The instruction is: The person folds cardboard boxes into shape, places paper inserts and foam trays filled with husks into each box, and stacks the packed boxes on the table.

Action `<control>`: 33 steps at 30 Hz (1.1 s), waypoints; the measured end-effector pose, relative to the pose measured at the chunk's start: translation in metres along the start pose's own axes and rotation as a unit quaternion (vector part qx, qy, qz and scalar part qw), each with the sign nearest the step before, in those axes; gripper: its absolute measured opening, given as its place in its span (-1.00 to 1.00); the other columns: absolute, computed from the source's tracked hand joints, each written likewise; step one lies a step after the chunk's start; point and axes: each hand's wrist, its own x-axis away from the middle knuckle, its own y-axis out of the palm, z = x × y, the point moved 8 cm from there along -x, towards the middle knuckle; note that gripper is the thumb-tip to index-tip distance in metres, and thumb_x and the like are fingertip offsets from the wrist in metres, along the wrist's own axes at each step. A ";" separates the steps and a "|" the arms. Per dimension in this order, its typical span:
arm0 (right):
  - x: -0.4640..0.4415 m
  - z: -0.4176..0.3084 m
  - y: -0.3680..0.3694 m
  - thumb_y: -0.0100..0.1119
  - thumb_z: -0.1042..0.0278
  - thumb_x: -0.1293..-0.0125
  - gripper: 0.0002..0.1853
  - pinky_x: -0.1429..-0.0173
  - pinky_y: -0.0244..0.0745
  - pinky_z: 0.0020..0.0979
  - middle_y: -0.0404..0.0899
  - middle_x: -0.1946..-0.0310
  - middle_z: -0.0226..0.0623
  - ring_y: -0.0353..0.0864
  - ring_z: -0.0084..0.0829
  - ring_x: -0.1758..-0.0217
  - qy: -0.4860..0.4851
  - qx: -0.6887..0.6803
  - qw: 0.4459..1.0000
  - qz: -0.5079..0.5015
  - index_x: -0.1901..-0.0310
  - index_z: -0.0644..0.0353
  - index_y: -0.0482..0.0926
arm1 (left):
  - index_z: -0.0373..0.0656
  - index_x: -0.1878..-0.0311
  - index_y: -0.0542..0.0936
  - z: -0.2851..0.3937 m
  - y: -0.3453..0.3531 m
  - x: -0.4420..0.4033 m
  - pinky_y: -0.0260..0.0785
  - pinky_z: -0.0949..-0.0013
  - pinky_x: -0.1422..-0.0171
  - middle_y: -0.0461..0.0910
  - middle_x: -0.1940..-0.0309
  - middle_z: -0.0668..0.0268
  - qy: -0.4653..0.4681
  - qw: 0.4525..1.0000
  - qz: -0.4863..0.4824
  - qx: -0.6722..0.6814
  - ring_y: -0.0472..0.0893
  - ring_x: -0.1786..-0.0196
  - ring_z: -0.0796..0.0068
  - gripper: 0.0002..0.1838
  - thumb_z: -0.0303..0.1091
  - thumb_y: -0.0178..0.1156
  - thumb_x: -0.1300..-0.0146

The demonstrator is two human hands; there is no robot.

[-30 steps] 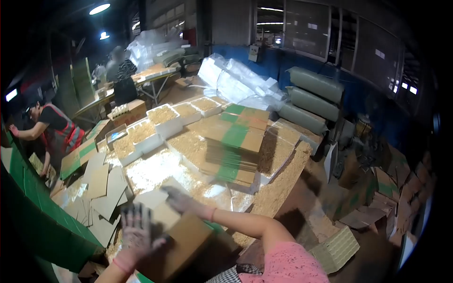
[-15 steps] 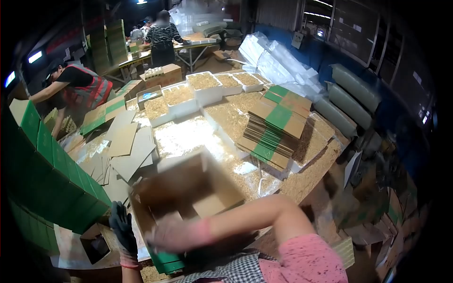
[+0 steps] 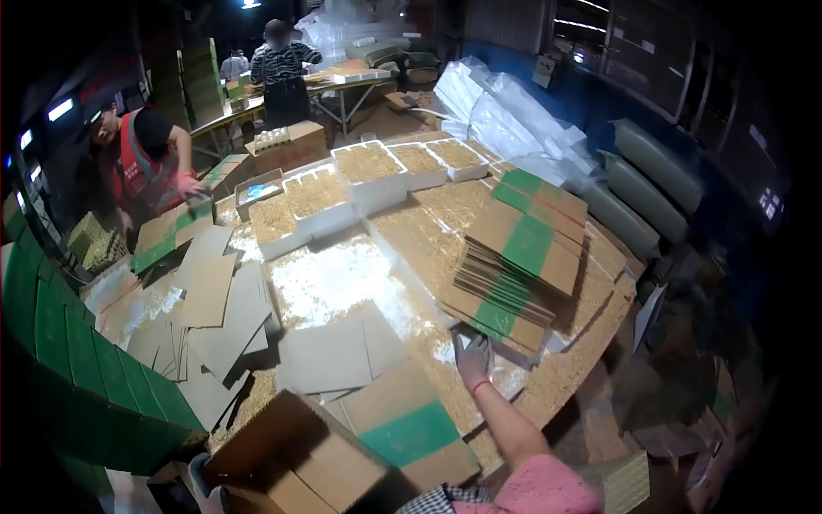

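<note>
An open brown cardboard box (image 3: 295,454) stands tilted at the bottom, with its inside showing. At its left edge my gloved left hand (image 3: 205,487) grips the cardboard wall, partly cut off by the shadow and frame bottom. My gloved right hand (image 3: 473,360) reaches forward with fingers apart, at the lower edge of a stack of flattened cartons with green bands (image 3: 514,265); nothing shows in it. Between the hands lies a flat carton piece with a green band (image 3: 411,433). Grey cardboard sheets (image 3: 334,351) lie just beyond the box.
White foam trays of sawdust-like material (image 3: 372,167) stand along the far side. Green cartons (image 3: 94,377) line the left. A person in a red vest (image 3: 145,163) is beside egg trays (image 3: 96,242); another person (image 3: 285,77) stands behind. Loose cardboard (image 3: 227,317) lies left.
The open box has moved down and left with my left hand. My right hand has left the box and moved right to the stack. The person in the vest has turned and straightened.
</note>
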 end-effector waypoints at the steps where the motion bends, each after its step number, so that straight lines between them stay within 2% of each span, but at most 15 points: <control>1: -0.021 0.003 0.017 -0.21 -0.19 -0.41 -0.24 -0.32 0.24 -0.08 0.39 -0.14 0.29 0.42 0.10 -0.19 0.033 -0.035 0.997 -0.061 -0.15 0.55 0.34 | -0.25 -0.27 0.31 -0.001 -0.001 -0.001 0.13 0.27 -0.36 0.35 -0.15 0.16 -0.002 1.000 0.003 -0.012 0.33 -0.24 0.25 -0.42 -0.19 0.12 -0.23; 6: -0.066 -0.038 0.072 -0.06 -0.24 -0.35 -0.23 -0.31 0.26 -0.18 0.49 -0.05 0.27 0.50 0.09 -0.12 0.087 -0.131 0.985 -0.064 -0.10 0.53 0.43 | -0.24 -0.28 0.30 -0.004 -0.002 -0.017 0.20 0.26 -0.28 0.36 -0.14 0.16 -0.021 0.999 0.011 -0.047 0.37 -0.18 0.26 -0.32 -0.02 0.15 -0.18; 7: -0.063 -0.048 0.057 -0.16 0.03 -0.42 -0.47 -0.22 0.32 -0.16 0.48 -0.05 0.20 0.50 0.06 -0.09 0.012 -0.068 0.996 0.061 -0.25 0.24 0.30 | -0.24 -0.28 0.30 -0.006 -0.003 -0.018 0.22 0.26 -0.26 0.36 -0.14 0.16 -0.022 0.998 0.014 -0.050 0.38 -0.17 0.26 -0.30 0.01 0.16 -0.18; 9: -0.059 -0.058 0.049 -0.26 0.31 -0.48 -0.52 -0.13 0.37 -0.15 0.46 -0.04 0.13 0.50 0.04 -0.07 -0.068 -0.001 0.981 0.184 -0.41 -0.06 0.17 | -0.24 -0.28 0.30 -0.009 -0.003 -0.020 0.25 0.26 -0.22 0.37 -0.14 0.16 -0.023 0.998 0.019 -0.056 0.40 -0.15 0.27 -0.25 0.08 0.18 -0.16; 15: -0.067 -0.044 0.062 0.00 0.64 -0.25 -0.41 -0.11 0.41 -0.26 0.57 0.07 -0.03 0.56 -0.09 -0.04 -0.060 -0.193 0.979 0.039 -0.32 -0.02 0.33 | -0.23 -0.29 0.29 -0.013 -0.005 -0.018 0.34 0.26 -0.12 0.38 -0.14 0.16 0.000 0.998 0.030 -0.056 0.45 -0.09 0.28 -0.12 0.28 0.22 -0.10; 18: -0.062 -0.054 0.038 0.14 0.66 -0.15 -0.39 -0.09 0.44 -0.26 0.59 0.04 -0.05 0.58 -0.12 -0.01 -0.161 -0.228 0.960 0.004 -0.28 0.01 0.40 | -0.24 -0.27 0.30 -0.050 -0.019 -0.020 0.29 0.29 -0.19 0.38 -0.12 0.18 -0.001 0.999 0.042 0.004 0.43 -0.12 0.31 -0.26 0.00 0.15 -0.08; 19: -0.058 -0.047 0.042 0.27 0.37 -0.23 -0.50 -0.20 0.36 -0.38 0.51 -0.12 -0.12 0.51 -0.20 -0.12 -0.192 -0.261 0.945 -0.040 -0.20 0.21 0.42 | -0.25 -0.26 0.31 -0.070 -0.021 -0.024 0.26 0.31 -0.22 0.38 -0.11 0.18 -0.004 0.998 0.044 0.035 0.41 -0.14 0.33 -0.33 -0.14 0.11 -0.07; 21: -0.037 -0.029 0.035 0.29 0.37 -0.22 -0.43 -0.17 0.40 -0.33 0.46 -0.15 -0.16 0.50 -0.20 -0.13 -0.173 -0.251 0.951 -0.042 -0.27 0.13 0.34 | -0.27 -0.24 0.33 -0.100 -0.024 -0.023 0.21 0.35 -0.29 0.39 -0.10 0.20 -0.015 0.994 0.046 0.095 0.39 -0.17 0.36 -0.41 -0.42 0.03 -0.04; 22: -0.022 -0.017 0.045 0.33 0.31 -0.20 -0.31 -0.13 0.46 -0.25 0.34 -0.22 -0.20 0.48 -0.21 -0.13 -0.040 -0.500 0.856 -0.126 -0.33 0.08 0.22 | -0.28 -0.23 0.34 -0.109 -0.029 -0.012 0.19 0.36 -0.32 0.39 -0.09 0.21 -0.024 0.991 0.049 0.121 0.38 -0.19 0.38 -0.42 -0.56 0.00 -0.03; 23: -0.001 -0.011 0.041 0.37 0.26 -0.19 -0.19 -0.08 0.52 -0.16 0.22 -0.29 -0.25 0.47 -0.21 -0.13 0.117 -0.710 0.681 -0.133 -0.39 0.03 0.10 | -0.29 -0.22 0.34 -0.082 -0.022 -0.005 0.16 0.36 -0.34 0.38 -0.09 0.22 -0.026 0.991 0.056 0.118 0.37 -0.20 0.37 -0.43 -0.58 -0.02 -0.03; 26: 0.027 -0.018 0.026 0.29 0.14 -0.23 -0.26 -0.07 0.52 -0.10 0.22 -0.27 -0.24 0.46 -0.21 -0.13 0.168 -0.746 0.601 -0.232 -0.35 0.03 0.12 | -0.32 -0.21 0.36 -0.022 -0.006 0.005 0.06 0.36 -0.42 0.37 -0.14 0.22 0.007 0.994 0.052 0.094 0.32 -0.26 0.35 -0.43 -0.61 -0.04 -0.02; 29: 0.016 -0.053 0.019 0.14 0.07 -0.31 -0.49 -0.08 0.50 -0.11 0.41 -0.13 -0.20 0.48 -0.19 -0.15 0.018 -0.646 0.667 -0.371 -0.22 0.06 0.33 | -0.26 -0.04 0.43 -0.035 -0.010 0.011 0.07 0.39 -0.40 0.38 -0.16 0.20 0.012 0.988 0.098 0.120 0.33 -0.26 0.38 -0.56 -0.64 -0.02 -0.01; 31: 0.029 -0.061 0.046 0.13 0.25 -0.32 -0.61 -0.21 0.46 -0.25 0.55 -0.04 -0.18 0.49 -0.24 -0.17 0.268 -0.735 0.410 -0.469 -0.14 0.16 0.42 | -0.21 0.18 0.46 -0.045 -0.017 0.015 0.12 0.42 -0.34 0.41 -0.14 0.19 0.009 0.982 0.117 0.146 0.37 -0.19 0.42 -0.71 -0.71 0.02 -0.01; 32: 0.004 -0.069 0.037 0.11 0.26 -0.33 -0.63 -0.21 0.45 -0.26 0.56 -0.03 -0.20 0.51 -0.26 -0.15 0.016 -0.649 0.616 -0.447 -0.13 0.14 0.41 | -0.21 0.18 0.46 -0.057 -0.027 0.015 0.12 0.42 -0.34 0.41 -0.14 0.19 0.013 0.981 0.130 0.146 0.37 -0.19 0.42 -0.71 -0.71 0.02 -0.01; 33: 0.004 -0.085 0.008 0.10 0.24 -0.31 -0.63 -0.18 0.46 -0.28 0.56 -0.01 -0.20 0.52 -0.27 -0.12 -0.141 -0.571 0.690 -0.423 -0.11 0.14 0.41 | -0.23 0.19 0.48 -0.076 -0.035 0.009 0.17 0.45 -0.28 0.44 -0.09 0.21 0.008 0.985 0.099 0.143 0.40 -0.13 0.44 -0.72 -0.71 0.02 -0.01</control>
